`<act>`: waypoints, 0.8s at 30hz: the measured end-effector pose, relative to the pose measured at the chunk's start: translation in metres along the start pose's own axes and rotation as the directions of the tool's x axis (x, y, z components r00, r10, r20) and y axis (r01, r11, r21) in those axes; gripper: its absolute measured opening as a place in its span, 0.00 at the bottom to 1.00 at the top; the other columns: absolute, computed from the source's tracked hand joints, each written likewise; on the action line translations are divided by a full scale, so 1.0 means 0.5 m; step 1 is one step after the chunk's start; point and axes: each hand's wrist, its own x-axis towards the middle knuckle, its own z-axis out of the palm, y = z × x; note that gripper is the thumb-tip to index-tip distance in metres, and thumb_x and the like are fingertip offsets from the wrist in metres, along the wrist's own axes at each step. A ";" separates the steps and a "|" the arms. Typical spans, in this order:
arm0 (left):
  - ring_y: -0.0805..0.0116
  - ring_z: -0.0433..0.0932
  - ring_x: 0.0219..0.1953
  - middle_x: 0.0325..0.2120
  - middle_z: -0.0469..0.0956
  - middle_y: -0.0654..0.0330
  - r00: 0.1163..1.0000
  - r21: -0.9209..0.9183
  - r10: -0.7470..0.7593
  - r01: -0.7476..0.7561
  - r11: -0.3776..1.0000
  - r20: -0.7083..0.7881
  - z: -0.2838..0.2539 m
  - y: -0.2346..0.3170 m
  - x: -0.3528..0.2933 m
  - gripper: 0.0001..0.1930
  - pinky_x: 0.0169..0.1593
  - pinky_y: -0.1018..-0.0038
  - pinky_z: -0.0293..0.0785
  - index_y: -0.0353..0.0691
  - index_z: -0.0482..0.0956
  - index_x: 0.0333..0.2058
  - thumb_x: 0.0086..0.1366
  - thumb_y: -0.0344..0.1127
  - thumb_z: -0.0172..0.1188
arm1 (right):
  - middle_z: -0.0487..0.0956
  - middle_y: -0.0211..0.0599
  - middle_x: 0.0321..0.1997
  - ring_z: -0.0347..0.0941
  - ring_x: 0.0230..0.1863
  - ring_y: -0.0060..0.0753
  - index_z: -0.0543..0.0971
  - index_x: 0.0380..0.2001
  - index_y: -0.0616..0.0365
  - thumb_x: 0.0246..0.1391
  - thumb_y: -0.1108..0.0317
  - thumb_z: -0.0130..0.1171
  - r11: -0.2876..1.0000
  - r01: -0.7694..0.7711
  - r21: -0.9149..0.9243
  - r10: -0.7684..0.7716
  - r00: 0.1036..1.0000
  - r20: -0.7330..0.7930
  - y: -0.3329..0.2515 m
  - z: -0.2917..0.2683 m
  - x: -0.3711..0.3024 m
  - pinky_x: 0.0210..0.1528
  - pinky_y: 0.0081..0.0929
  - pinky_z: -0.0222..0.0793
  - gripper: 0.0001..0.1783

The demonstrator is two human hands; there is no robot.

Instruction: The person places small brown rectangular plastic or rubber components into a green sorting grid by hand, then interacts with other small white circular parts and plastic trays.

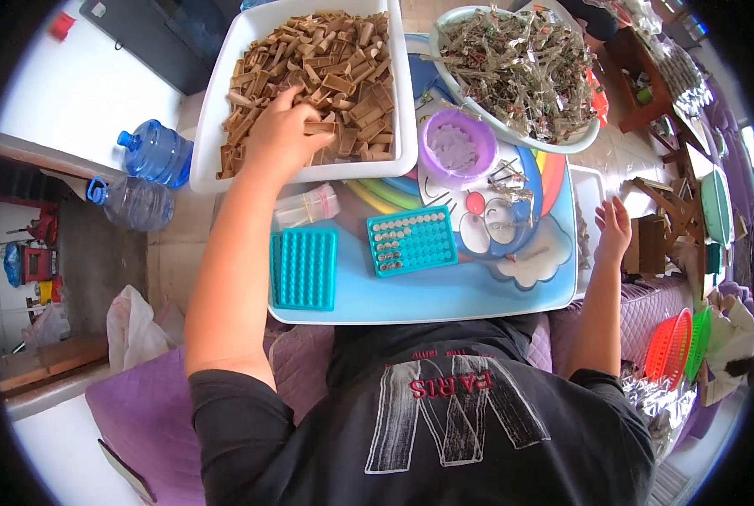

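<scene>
My left hand (286, 133) reaches into a white plastic bin (405, 126) heaped with small brown hollow casings (309, 63). A brown casing (319, 128) sits between its thumb and fingers. Out at the table's right edge, beside a narrow white tray (586, 190), my right hand (614, 229) is raised with its fingers apart and nothing visible in it. On the table before me lies a teal pitted tray (428, 244), partly filled with small round silvery pieces. A second teal tray (304, 270), its pits showing no pieces, lies to the left.
A purple bowl (428, 160) of whitish pieces stands behind the trays. Beyond it, a pale green basin (512, 135) is piled with thin clear-and-metal parts. A clear banded bundle (307, 207) lies by the bin. Water jugs (156, 153) stand left; red and green baskets (669, 347) right.
</scene>
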 end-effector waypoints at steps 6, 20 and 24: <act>0.59 0.71 0.48 0.49 0.71 0.56 0.969 0.340 -0.129 0.197 0.920 -0.213 -0.031 -0.062 0.016 0.09 0.49 0.64 0.68 0.46 0.78 0.32 0.50 0.35 0.63 | 0.77 0.30 0.31 0.71 0.32 0.18 0.76 0.40 0.64 0.56 0.72 0.53 0.977 0.214 0.021 -0.211 0.931 0.299 -0.114 0.106 -0.124 0.37 0.14 0.66 0.10; 0.59 0.78 0.42 0.37 0.79 0.54 0.987 0.221 -0.160 0.153 0.963 0.014 0.077 0.183 0.149 0.11 0.42 0.62 0.73 0.41 0.80 0.34 0.60 0.34 0.47 | 0.76 0.37 0.25 0.73 0.26 0.25 0.78 0.29 0.64 0.48 0.75 0.58 0.773 0.605 -0.191 -0.459 0.741 0.491 -0.213 0.222 -0.267 0.30 0.20 0.67 0.04; 0.57 0.78 0.40 0.33 0.79 0.53 0.993 0.235 -0.116 0.118 0.965 -0.022 0.083 0.184 0.134 0.10 0.40 0.61 0.72 0.42 0.77 0.35 0.57 0.30 0.47 | 0.77 0.39 0.25 0.73 0.26 0.36 0.78 0.28 0.61 0.44 0.71 0.60 0.699 0.571 -0.430 -0.220 0.744 0.631 -0.193 0.183 -0.229 0.31 0.28 0.68 0.06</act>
